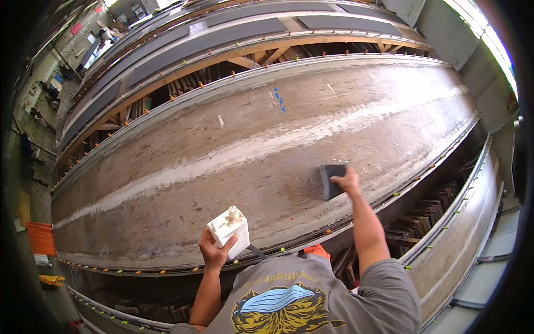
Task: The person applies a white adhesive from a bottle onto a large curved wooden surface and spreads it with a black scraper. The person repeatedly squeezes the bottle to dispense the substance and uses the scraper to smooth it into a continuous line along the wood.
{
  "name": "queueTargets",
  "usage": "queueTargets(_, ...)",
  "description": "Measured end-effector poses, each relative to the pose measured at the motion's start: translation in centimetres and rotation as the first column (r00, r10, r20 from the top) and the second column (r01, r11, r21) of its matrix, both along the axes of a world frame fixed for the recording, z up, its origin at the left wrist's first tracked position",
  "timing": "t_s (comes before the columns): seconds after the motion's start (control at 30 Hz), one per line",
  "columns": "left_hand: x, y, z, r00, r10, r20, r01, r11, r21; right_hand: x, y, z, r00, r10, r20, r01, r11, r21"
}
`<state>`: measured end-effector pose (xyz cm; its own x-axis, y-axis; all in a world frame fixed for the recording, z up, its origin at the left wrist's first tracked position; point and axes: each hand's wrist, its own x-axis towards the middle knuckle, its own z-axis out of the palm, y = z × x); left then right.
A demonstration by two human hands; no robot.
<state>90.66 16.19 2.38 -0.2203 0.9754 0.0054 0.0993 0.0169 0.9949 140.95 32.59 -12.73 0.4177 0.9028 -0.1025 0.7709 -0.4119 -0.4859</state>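
My left hand (214,250) is wrapped round a white, boxy plastic jug (239,238) with a small spout on top, held above the near edge of a long table. The table's brown, stained surface (267,192) carries a pale streak along its length. Farther right, my right hand (349,181) grips a dark, flat rectangular pad (334,188) with a lighter left edge. The pad is at the table surface, slightly smeared by motion; I cannot tell whether it touches.
Orange and green pegs (266,64) line the table's rims. Behind it, another long table bears dark grey slabs (245,30). A third table (461,239) lies at the right, above stacked boards. Orange cloth (41,238) hangs at the far left end.
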Motion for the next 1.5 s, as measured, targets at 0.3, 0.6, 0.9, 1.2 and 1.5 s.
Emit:
queueTargets(0.3, -2.3, -4.9, -1.4, 0.982, 0.190, -0.019, -0.190, 0.982, -0.009, -11.0, 3.9, -0.1, 0.793, 0.255, 0.553, -0.213, 0.967, -0.141)
queueTargets(0.6, -6.3, -7.8, -0.4, 0.973, 0.231, 0.003, -0.231, 0.973, -0.012, -43.7, -4.5, 5.1, 0.591, 0.786, -0.180, -0.802, 0.596, -0.028)
queueTargets(0.9, -5.7, -7.0, -0.9, 0.994, 0.093, -0.051, -0.094, 0.996, -0.005, -19.6, 6.2, 0.4, 0.979, 0.067, -0.191, -0.067, 0.998, 0.009)
queueTargets(1.2, 4.3, -2.9, -0.1, 0.994, 0.071, -0.078, -0.068, 0.997, 0.041, 0.3, 6.2, 6.6, 0.945, 0.091, 0.313, -0.067, 0.994, -0.085)
queueTargets(1.5, 19.9, 2.4, 0.6, 0.985, 0.159, 0.073, -0.165, 0.983, 0.087, -10.8, -7.3, 2.9, 0.533, 0.772, 0.345, -0.827, 0.561, 0.023)
